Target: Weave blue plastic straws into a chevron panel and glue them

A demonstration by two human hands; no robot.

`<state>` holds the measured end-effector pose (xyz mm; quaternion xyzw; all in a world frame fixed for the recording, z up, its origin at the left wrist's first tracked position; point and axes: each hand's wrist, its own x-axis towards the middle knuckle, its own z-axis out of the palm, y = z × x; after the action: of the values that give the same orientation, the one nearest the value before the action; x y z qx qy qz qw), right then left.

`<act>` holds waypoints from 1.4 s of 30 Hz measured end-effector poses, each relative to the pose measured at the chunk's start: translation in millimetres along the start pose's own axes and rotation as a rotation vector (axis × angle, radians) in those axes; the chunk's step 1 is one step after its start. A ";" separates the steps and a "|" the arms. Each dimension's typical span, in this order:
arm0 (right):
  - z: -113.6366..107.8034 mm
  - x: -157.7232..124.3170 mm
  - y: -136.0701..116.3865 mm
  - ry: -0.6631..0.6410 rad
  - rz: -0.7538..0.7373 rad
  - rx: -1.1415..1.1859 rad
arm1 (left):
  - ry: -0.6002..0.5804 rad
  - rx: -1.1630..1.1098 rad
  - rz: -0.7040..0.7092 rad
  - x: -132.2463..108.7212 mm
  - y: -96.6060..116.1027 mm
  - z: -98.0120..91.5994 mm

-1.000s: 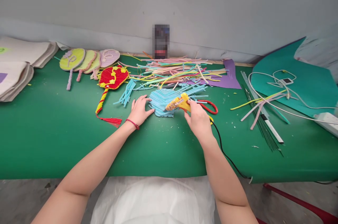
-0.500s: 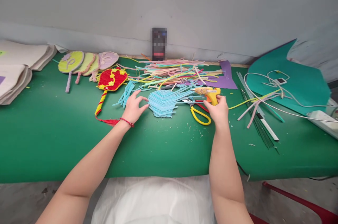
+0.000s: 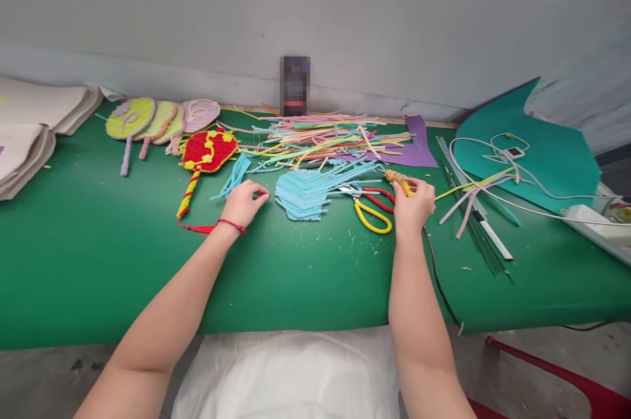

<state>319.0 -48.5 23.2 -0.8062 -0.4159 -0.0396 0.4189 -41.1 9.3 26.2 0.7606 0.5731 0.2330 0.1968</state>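
A light-blue woven pipe-cleaner piece [image 3: 305, 192] lies on the green table [image 3: 98, 261] in front of me. My left hand [image 3: 244, 203], a red string at its wrist, rests loosely curled on the cloth just left of the piece and holds nothing. My right hand [image 3: 413, 205] is closed round the yellow glue gun [image 3: 397, 178], whose nozzle points left and lies low on the table to the right of the piece. Yellow and red scissors [image 3: 371, 206] lie between the blue piece and my right hand.
A heap of coloured pipe cleaners [image 3: 325, 136] spreads behind the blue piece. A red and yellow fan [image 3: 207, 150] and pastel fans [image 3: 158, 118] lie at the left. Thin green wires [image 3: 476, 221], white cables and a power strip [image 3: 591, 218] sit at the right on teal felt [image 3: 552, 156].
My right hand has carried the glue gun off the blue piece to the right and lowered it to the table. My left hand has drawn back from the piece and curled.
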 end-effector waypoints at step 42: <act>32.1 -53.1 -48.2 -0.789 -0.348 0.468 | -0.040 0.021 0.110 -5.3 12.5 5.3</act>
<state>241.4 -45.0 11.6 -0.5625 -0.6692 0.2939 0.3865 -29.5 0.7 28.3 0.7974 0.5289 0.2221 0.1874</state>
